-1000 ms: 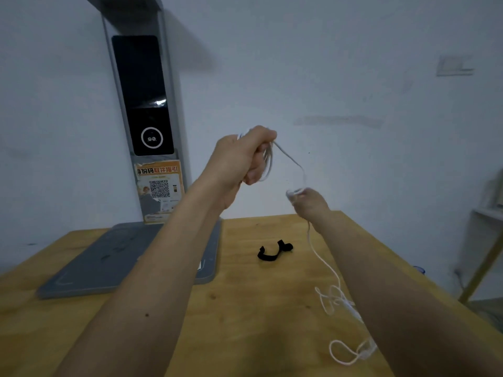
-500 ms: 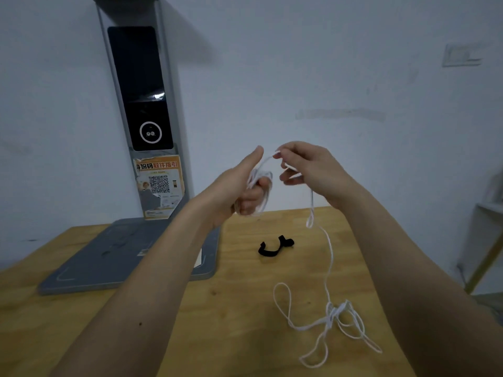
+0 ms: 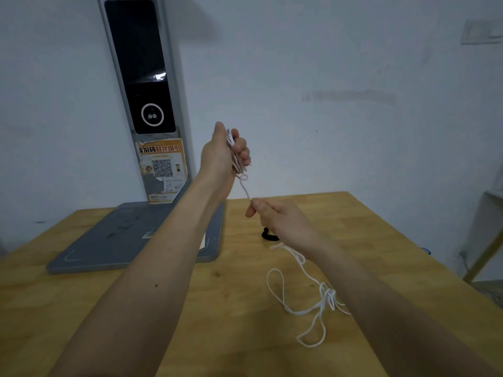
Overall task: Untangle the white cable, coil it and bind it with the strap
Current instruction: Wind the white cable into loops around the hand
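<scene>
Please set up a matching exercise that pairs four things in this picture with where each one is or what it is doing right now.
Things:
1. left hand
2. right hand
3. black strap
4. loose tangle of white cable

States:
A. lies on the wooden table just beyond the right wrist
B. raised, grips several gathered loops of cable
C. sprawls on the table beside the right forearm
D. pinches the single strand running down from the loops

Pairs: 1-B, 2-D, 3-A, 4-C

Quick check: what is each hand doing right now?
Left hand: grips coiled loops of the white cable.
Right hand: pinches the cable's free run.
</scene>
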